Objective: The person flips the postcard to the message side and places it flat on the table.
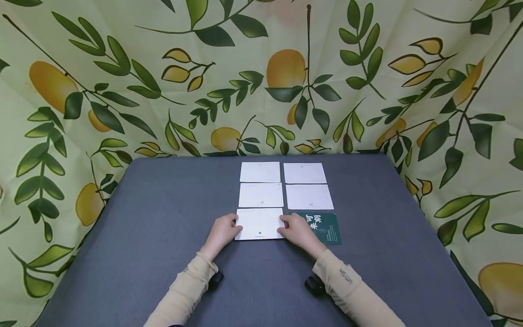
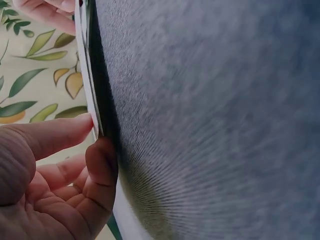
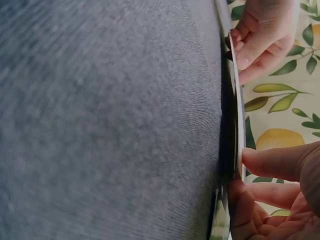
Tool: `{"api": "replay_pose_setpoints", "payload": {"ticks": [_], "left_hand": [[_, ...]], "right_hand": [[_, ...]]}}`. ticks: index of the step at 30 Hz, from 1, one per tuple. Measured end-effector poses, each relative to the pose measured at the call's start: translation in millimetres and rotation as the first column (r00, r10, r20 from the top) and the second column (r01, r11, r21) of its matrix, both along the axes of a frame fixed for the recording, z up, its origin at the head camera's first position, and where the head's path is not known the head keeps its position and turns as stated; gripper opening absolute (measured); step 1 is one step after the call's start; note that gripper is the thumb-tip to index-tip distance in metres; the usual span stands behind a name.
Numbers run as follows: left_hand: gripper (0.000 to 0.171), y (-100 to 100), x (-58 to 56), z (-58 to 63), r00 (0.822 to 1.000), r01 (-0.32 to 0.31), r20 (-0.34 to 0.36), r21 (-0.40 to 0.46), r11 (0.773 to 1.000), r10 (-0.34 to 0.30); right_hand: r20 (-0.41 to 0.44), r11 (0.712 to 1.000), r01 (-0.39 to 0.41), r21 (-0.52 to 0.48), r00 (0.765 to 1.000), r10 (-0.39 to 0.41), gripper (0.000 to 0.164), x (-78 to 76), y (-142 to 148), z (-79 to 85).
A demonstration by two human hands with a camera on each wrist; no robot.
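A white postcard [image 1: 259, 222] with a small dark print near its lower edge is held between both hands, at the front of a left column of cards. My left hand [image 1: 224, 230] pinches its left edge between thumb and fingers. On the opposite edge, my right hand [image 1: 300, 231] has the same kind of pinch. The wrist views show the postcard's edge [image 2: 89, 80] slightly off the cloth, with a dark gap under it. That edge looks layered; I cannot tell how many cards it is. A dark green postcard [image 1: 328, 228] with white characters lies partly under my right hand.
Behind, white postcards lie in two columns: a left one [image 1: 261, 194], a right one [image 1: 309, 196], and two farther back [image 1: 260, 171], [image 1: 304, 173]. All lie on a grey-blue cloth-covered table [image 1: 163, 213]. A leaf-and-fruit patterned curtain [image 1: 241, 104] surrounds it.
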State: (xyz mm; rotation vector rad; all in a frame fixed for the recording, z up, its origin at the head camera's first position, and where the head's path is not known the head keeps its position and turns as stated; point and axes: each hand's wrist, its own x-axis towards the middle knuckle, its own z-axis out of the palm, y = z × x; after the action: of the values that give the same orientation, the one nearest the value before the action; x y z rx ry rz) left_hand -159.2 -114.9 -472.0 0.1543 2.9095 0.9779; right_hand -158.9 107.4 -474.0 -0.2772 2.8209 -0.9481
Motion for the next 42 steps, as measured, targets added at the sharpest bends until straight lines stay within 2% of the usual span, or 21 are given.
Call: {"api": "replay_pose_setpoints", "payload": {"ticks": [7,13,21,26,32,34,38,40,42], "left_hand": [[0.021,4.1,-3.6,3.1,1.000,-0.007,-0.022,-0.042,0.999,0.006],[0.028,10.9,-0.7,7.4,0.999,0.002,-0.053,-0.116,0.993,-0.008],[0.037,15.7,-2.0,4.2,0.998,0.009,-0.064,-0.241,0.971,-0.025],[0.035,15.0,-5.5,5.3,0.996,0.020,-0.073,-0.270,0.963,-0.041],[0.037,19.3,-7.7,14.6,0.996,0.042,-0.063,-0.285,0.958,-0.062],[0.036,23.9,-8.0,19.0,0.994,0.051,-0.079,-0.258,0.965,-0.073],[0.030,38.6,-7.3,30.2,0.988,0.099,-0.111,-0.114,0.989,-0.112],[0.027,47.2,-5.8,35.7,0.983,0.132,-0.125,-0.028,0.991,-0.134],[0.025,56.1,-4.6,39.8,0.978,0.149,-0.151,0.022,0.989,-0.144]], "right_hand": [[0.006,0.999,0.005,0.035,1.000,-0.005,0.027,-2.0,-2.9,-0.9],[0.020,0.997,0.016,0.071,1.000,-0.017,0.038,-0.6,-5.5,0.9],[0.060,0.994,0.027,0.107,0.998,-0.033,0.039,-0.8,-9.1,-2.0],[0.040,0.995,0.023,0.093,0.999,-0.027,0.039,-0.5,-8.1,-0.9],[0.026,0.998,0.024,0.053,0.999,-0.026,0.030,-1.5,-3.4,4.3],[0.027,0.999,0.032,0.038,0.999,-0.033,0.030,-2.1,-1.1,7.1],[0.043,0.998,0.052,0.022,0.998,-0.053,0.032,-3.2,6.4,14.8],[0.054,0.998,0.055,0.006,0.997,-0.055,0.034,-3.4,12.5,19.9],[0.059,0.998,0.054,-0.016,0.997,-0.053,0.034,-3.7,20.2,25.8]]}}
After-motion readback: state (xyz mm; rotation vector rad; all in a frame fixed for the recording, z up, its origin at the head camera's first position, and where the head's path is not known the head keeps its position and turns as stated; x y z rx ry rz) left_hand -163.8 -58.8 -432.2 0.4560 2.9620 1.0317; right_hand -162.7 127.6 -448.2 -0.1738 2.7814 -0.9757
